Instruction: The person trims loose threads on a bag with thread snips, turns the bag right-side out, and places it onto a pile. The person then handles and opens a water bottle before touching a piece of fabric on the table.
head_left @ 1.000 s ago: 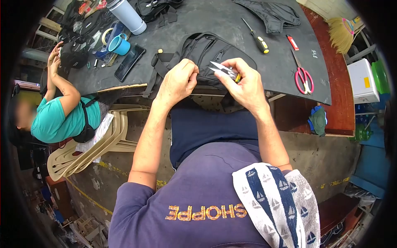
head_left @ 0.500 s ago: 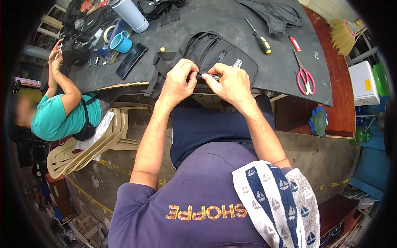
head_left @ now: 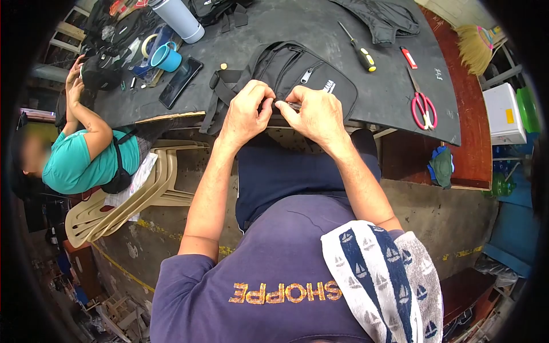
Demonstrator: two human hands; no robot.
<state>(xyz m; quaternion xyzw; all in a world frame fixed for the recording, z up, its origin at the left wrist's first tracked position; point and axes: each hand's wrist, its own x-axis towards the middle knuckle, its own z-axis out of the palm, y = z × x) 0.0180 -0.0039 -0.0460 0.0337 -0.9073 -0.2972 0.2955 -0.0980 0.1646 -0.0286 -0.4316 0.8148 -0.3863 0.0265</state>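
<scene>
A black backpack with white lettering lies at the near edge of the table, right by both hands. My left hand is closed, thumb and fingers pinching a bit of the bag's black edge. Close beside it, my right hand is closed round a small, thin metallic tool. Most of that tool is hidden by the fingers, so its kind is unclear. Its tip points at the spot where the left fingertips pinch. A black strap of the bag hangs over the table edge to the left.
On the black-topped table lie a screwdriver, a red cutter, scissors, a phone, a blue mug and a tumbler. At left, a person sits on stacked chairs.
Both hands stay nearly in place at the bag's edge. The right hand has turned slightly with the small tool, and the bag's zipper pull now shows brighter.
</scene>
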